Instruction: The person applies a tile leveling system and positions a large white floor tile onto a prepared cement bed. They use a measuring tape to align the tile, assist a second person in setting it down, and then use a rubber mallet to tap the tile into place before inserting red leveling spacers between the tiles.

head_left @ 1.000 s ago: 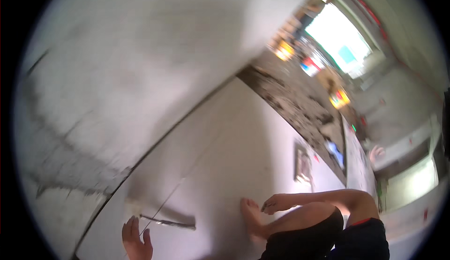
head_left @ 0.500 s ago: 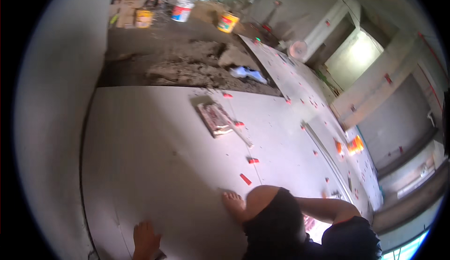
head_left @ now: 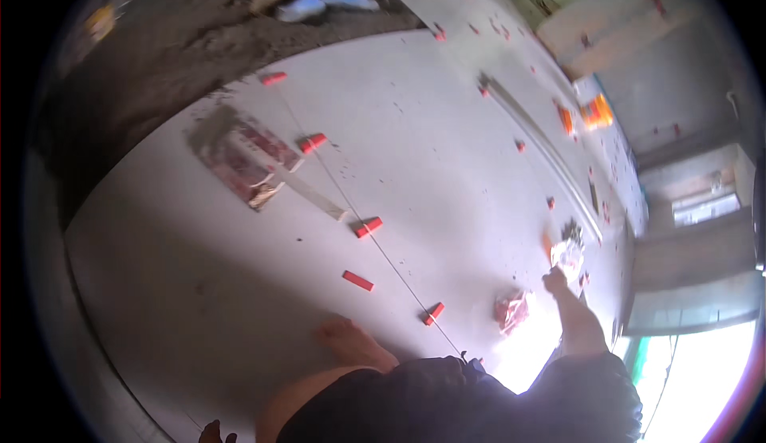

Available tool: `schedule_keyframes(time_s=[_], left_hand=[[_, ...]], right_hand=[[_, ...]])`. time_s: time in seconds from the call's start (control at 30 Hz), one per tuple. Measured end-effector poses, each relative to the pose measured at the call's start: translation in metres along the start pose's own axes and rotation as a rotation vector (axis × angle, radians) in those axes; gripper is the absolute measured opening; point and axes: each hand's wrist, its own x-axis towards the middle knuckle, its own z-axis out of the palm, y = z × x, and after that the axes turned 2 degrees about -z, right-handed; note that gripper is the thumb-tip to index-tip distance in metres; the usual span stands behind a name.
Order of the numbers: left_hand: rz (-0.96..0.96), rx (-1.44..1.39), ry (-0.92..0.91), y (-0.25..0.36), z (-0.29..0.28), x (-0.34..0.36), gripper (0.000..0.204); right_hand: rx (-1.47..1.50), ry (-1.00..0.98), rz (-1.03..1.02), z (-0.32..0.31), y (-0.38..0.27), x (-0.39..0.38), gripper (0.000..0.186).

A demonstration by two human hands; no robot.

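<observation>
My right arm stretches out to the right, and my right hand point(head_left: 554, 280) is closed at the near edge of a clear, whitish plastic bag point(head_left: 568, 258). The bag lies on the floor with dark pieces at its far end. Only the fingertips of my left hand point(head_left: 215, 433) show at the lower edge, apart and with nothing seen in them. Along a joint between large pale tiles point(head_left: 271, 259) sit several red wedges, among them a wedge point(head_left: 369, 227). One loose red wedge point(head_left: 358, 280) lies beside that line.
A reddish and white packet point(head_left: 249, 164) with a pale flat strip point(head_left: 311, 193) lies on the tiles. Another reddish packet point(head_left: 511, 312) is near my right arm. A long metal bar point(head_left: 542, 156) lies farther right, near an orange bucket point(head_left: 596, 112). Rough mortar point(head_left: 183, 52) borders the tiles.
The view has swung right and down. My right arm, bent before, now reaches to the plastic bag. My left hand has mostly dropped out at the lower edge.
</observation>
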Motion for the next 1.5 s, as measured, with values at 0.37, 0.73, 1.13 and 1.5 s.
schedule_keyframes(time_s=[0.37,0.73,1.13,1.5], left_hand=[[0.753,0.581,0.302,0.17,-0.067,0.177,0.044],[1.221,0.125,0.444,0.396,0.043,0.238,0.009],[0.284,-0.606,0.515,0.208,0.002,0.155,0.021],[-0.355,-0.286,0.752,0.008,-0.171,0.101,0.022]], right_hand=[[0.215,-0.216,0.489,0.046,-0.034,-0.081,0.078],[0.268,-0.615,-0.466,-0.015,-0.096,-0.107,0.028],[0.701,-1.104,-0.775,-0.206,-0.473,-0.196,0.023],[0.924,-0.752,-1.412,-0.202,-0.65,-0.285,0.039]])
